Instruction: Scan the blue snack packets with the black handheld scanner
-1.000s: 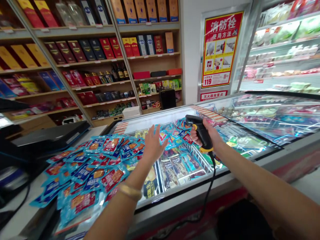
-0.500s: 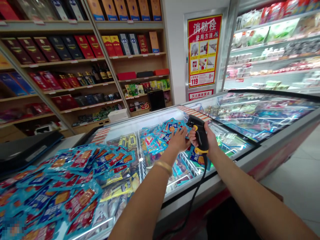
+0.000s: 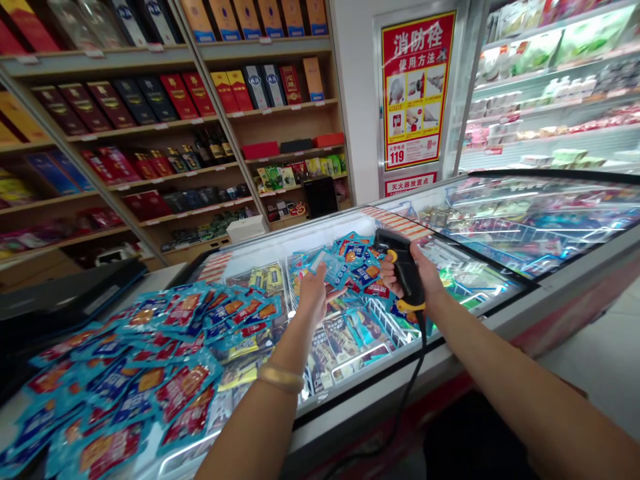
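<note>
My right hand is shut around a black handheld barcode scanner with yellow trim, and its black cord hangs down over the freezer's front edge. My left hand is raised over the open chest freezer, pinching a small blue snack packet a little left of the scanner. Many more blue-and-red packets lie heaped in the freezer beneath both hands. A large spread of the same packets covers the counter to the left.
Wooden shelves of boxed liquor stand behind the freezer. A red fire-hydrant poster hangs on the wall beyond. A glass-lidded freezer section lies to the right, below a chilled display case. A dark flat device sits at the left.
My left hand has come up from the packets in the freezer with a blue packet in its fingers. My right hand still grips the scanner, nearly unmoved.
</note>
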